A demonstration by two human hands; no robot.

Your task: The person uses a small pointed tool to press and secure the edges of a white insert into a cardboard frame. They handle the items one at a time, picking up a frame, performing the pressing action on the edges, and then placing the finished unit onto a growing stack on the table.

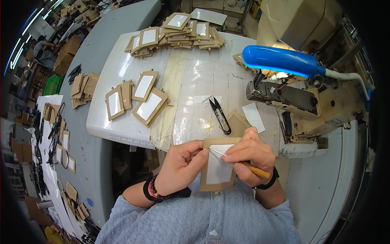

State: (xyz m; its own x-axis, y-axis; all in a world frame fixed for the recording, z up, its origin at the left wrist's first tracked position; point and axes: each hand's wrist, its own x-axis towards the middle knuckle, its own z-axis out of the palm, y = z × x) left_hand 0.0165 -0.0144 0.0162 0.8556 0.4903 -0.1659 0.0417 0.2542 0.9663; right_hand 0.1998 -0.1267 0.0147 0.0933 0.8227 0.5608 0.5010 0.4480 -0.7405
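My left hand pinches the left edge of a tan card holder with a white window, held upright in front of my chest. Between the fingers of my right hand is an awl with a wooden handle. Its thin metal shaft slants to the upper left, and the tip meets the holder's window border close to my left thumb. Some of the right side of the holder is covered by my right hand. Black thread snips lie on the table just beyond the holder.
Loose card holders lie on the white table, with a large pile at its far edge. A sewing machine with a blue lamp stands on the right. White and tan pieces lie near the snips. More holders rest on the grey table.
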